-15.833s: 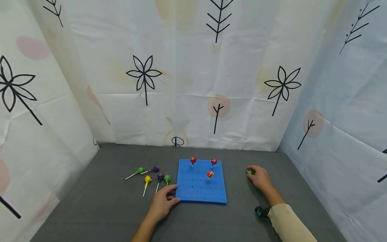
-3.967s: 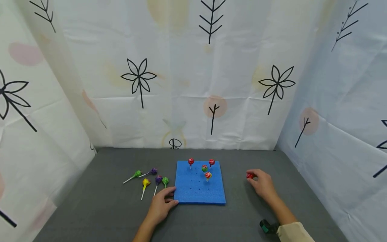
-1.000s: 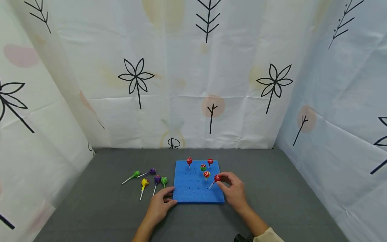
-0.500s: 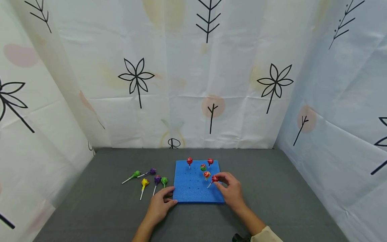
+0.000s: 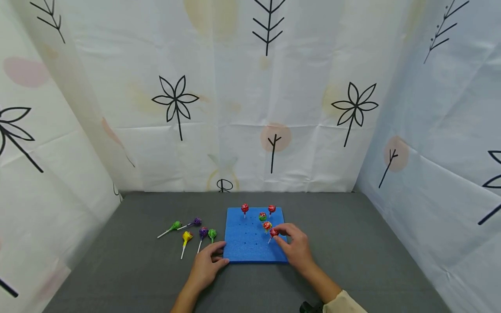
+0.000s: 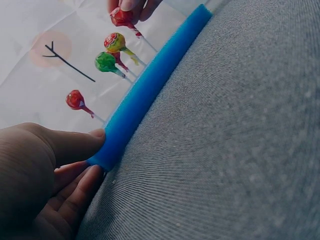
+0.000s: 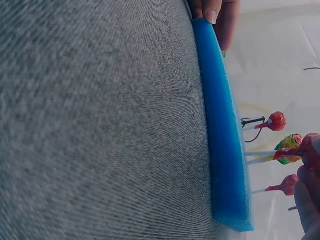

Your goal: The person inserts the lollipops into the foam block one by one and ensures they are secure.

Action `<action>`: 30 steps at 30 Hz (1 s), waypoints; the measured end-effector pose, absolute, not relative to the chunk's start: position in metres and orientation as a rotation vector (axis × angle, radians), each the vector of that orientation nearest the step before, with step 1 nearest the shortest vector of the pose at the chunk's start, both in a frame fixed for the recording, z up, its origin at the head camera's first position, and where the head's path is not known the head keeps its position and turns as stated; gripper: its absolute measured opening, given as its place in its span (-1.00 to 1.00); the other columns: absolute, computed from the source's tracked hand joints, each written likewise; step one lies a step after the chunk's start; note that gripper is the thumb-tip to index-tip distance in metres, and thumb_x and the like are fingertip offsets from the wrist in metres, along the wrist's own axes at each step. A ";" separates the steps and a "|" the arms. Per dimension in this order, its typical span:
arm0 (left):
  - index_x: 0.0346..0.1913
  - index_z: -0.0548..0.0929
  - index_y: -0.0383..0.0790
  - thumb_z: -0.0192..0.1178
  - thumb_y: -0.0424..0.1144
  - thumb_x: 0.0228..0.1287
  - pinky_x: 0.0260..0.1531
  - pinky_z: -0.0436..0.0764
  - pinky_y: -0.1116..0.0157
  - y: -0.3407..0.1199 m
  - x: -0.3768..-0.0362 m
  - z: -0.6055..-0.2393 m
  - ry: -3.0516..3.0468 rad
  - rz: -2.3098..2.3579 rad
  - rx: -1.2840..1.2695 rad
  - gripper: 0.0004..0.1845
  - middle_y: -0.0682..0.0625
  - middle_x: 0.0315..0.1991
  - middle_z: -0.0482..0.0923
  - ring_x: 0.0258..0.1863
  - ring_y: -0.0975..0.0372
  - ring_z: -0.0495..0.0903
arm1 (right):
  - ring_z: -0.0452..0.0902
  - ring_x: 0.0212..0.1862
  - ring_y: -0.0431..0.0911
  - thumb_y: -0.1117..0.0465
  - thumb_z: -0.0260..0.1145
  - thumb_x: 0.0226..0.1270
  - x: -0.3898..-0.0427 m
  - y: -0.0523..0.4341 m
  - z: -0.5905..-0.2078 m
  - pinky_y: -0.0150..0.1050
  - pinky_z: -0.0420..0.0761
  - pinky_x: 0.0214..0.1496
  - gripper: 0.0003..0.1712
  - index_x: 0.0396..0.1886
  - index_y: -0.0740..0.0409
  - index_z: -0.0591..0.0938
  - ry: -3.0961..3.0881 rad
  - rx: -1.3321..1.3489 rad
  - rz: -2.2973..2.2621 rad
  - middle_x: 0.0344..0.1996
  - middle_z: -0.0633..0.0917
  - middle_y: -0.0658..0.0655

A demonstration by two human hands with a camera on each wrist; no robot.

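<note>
Blue foam board (image 5: 250,243) at lower centre of the head view — the right hand (image 5: 295,246) holds a red lollipop (image 5: 274,232) over it.
From the lower right the right forearm angles in, fingertips pinching the candy head, stick slanted down-left with its tip at the foam beside the yellow-red lollipop (image 5: 267,225). Lying flat, the left hand (image 5: 207,265) has its thumb against the board's near-left corner, fingers relaxed on the grey cloth (image 5: 352,252). Four lollipops stand in the board; five loose lollipops (image 5: 195,232) lie left of it. No wrapper print is readable. Half a second ago the red one sat slightly higher and further right — it has come down toward the foam; four seconds ago it was on the cloth at right.
</note>
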State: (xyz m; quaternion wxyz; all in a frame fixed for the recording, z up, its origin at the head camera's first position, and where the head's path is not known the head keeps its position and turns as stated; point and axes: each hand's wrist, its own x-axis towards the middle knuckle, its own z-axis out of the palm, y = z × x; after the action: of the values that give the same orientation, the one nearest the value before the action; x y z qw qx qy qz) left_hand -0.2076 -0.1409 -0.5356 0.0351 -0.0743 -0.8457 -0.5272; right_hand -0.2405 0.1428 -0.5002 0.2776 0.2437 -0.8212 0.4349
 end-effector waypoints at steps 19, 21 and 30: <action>0.15 0.58 -0.34 0.41 -0.45 0.07 -0.27 0.65 0.31 -0.141 -0.208 -0.534 -2.612 -1.640 -0.218 -0.48 -0.20 -0.03 0.57 -0.24 0.16 0.66 | 0.59 -0.20 -0.20 0.40 0.51 0.06 -0.246 0.137 -0.503 -0.23 0.65 -0.16 -0.74 -0.23 0.12 0.70 -2.215 0.714 1.152 -0.28 0.67 -0.05; 0.16 0.57 -0.35 0.41 -0.46 0.07 -0.27 0.65 0.31 -0.141 -0.208 -0.535 -2.616 -1.643 -0.217 -0.48 -0.20 -0.03 0.57 -0.24 0.16 0.66 | 0.59 -0.19 -0.21 0.39 0.50 0.08 -0.245 0.137 -0.503 -0.23 0.65 -0.15 -0.75 -0.23 0.10 0.70 -2.248 0.697 1.169 -0.28 0.66 -0.08; 0.16 0.57 -0.33 0.42 -0.44 0.07 -0.27 0.65 0.31 -0.142 -0.209 -0.536 -2.617 -1.639 -0.217 -0.48 -0.19 -0.04 0.57 -0.24 0.17 0.66 | 0.59 -0.17 -0.20 0.37 0.48 0.11 -0.245 0.135 -0.504 -0.17 0.65 -0.11 -0.76 -0.22 0.07 0.70 -2.292 0.651 1.213 -0.27 0.67 -0.08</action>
State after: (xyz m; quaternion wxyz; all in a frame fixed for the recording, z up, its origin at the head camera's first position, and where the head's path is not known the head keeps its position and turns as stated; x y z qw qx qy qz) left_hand -0.2087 -0.1419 -0.5362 0.0230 -0.0700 -0.8453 -0.5292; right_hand -0.2446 0.1346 -0.5043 0.2319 0.2369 -0.8339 0.4413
